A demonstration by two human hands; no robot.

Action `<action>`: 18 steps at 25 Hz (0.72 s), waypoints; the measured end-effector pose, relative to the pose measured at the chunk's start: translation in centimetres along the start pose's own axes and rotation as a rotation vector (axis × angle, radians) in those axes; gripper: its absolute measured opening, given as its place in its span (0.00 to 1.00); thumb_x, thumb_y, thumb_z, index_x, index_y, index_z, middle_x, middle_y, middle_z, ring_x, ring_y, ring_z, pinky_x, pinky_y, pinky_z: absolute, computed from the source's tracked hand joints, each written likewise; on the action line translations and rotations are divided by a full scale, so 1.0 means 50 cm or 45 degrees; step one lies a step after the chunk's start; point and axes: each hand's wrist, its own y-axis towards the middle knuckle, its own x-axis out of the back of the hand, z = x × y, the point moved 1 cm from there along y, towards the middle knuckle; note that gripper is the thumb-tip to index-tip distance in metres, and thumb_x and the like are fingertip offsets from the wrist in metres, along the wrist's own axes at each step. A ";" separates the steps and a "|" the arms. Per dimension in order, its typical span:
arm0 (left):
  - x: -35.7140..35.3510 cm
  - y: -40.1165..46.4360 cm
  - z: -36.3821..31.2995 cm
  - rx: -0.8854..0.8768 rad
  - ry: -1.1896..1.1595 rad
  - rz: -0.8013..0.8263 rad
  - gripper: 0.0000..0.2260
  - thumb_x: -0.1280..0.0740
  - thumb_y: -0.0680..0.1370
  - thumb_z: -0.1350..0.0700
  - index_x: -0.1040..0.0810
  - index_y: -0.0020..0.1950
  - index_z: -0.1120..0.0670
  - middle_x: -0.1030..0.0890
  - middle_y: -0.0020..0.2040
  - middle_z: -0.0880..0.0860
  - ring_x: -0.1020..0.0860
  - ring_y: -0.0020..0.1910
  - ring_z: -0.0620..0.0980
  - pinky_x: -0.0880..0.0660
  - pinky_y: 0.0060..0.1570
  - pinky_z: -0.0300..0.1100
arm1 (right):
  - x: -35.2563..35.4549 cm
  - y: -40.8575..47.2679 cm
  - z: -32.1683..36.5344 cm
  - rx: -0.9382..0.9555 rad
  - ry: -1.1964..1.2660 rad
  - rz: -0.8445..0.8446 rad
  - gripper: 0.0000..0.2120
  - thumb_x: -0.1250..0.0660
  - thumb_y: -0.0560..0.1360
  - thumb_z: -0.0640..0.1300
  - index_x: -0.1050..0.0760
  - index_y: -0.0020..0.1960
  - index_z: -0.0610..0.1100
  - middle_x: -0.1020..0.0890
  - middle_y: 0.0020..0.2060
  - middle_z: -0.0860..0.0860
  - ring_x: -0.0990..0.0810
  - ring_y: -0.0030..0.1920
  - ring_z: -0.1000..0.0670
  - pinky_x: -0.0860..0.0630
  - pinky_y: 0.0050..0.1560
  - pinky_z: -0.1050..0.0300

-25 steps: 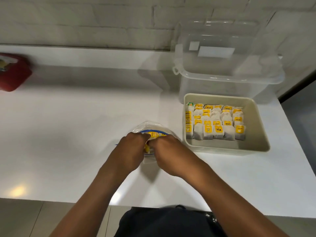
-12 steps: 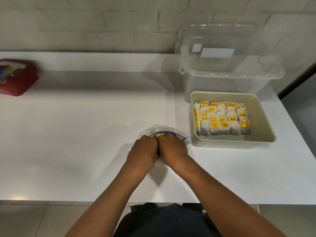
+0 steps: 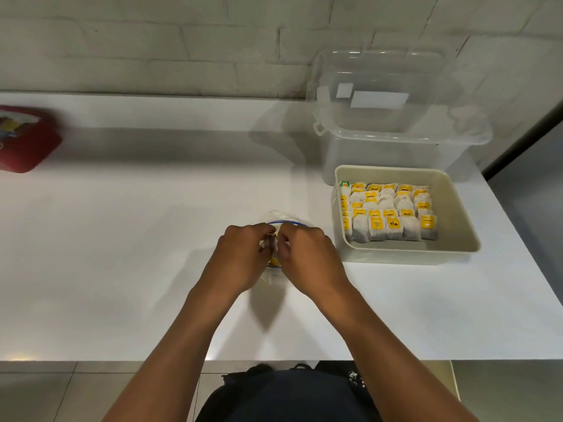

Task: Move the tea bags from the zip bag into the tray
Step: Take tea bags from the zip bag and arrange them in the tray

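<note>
Head view: zip bag (image 3: pixel 275 219) pinched between both hands' grip.

Your single head-worn, wide-angle camera looks forward and steeply down onto the white worktop (image 3: pixel 122 239) from close above, facing the pale brick wall (image 3: pixel 152 41) beyond; your forearms reach in from the bottom edge, and the wide lens bows the frame's edges.

White table (image 3: pixel 152 239) bears zip bag (image 3: pixel 285 219), tray (image 3: pixel 457 208), clear bin (image 3: pixel 396 147), red pack (image 3: pixel 27 141)
</note>
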 end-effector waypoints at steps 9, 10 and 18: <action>0.009 -0.003 0.022 0.104 -0.507 0.110 0.06 0.27 0.75 0.52 0.19 0.50 0.43 0.16 0.43 0.44 0.17 0.40 0.41 0.22 0.44 0.39 | 0.000 0.005 -0.068 -0.227 0.770 0.049 0.02 0.30 0.75 0.45 0.21 0.47 0.52 0.17 0.38 0.54 0.17 0.41 0.53 0.20 0.45 0.56; 0.011 -0.001 0.026 0.118 -0.549 0.110 0.06 0.27 0.75 0.53 0.19 0.49 0.44 0.16 0.43 0.45 0.16 0.40 0.44 0.20 0.47 0.44 | -0.001 0.006 -0.074 -0.258 0.859 0.105 0.04 0.29 0.74 0.46 0.21 0.48 0.53 0.16 0.39 0.54 0.17 0.42 0.52 0.19 0.46 0.53; 0.018 -0.006 0.029 0.210 -0.967 0.175 0.09 0.30 0.77 0.61 0.20 0.55 0.51 0.16 0.42 0.55 0.15 0.46 0.56 0.18 0.47 0.49 | 0.020 0.004 -0.077 -0.361 1.238 0.176 0.08 0.28 0.74 0.36 0.19 0.50 0.46 0.17 0.35 0.50 0.18 0.37 0.51 0.18 0.45 0.52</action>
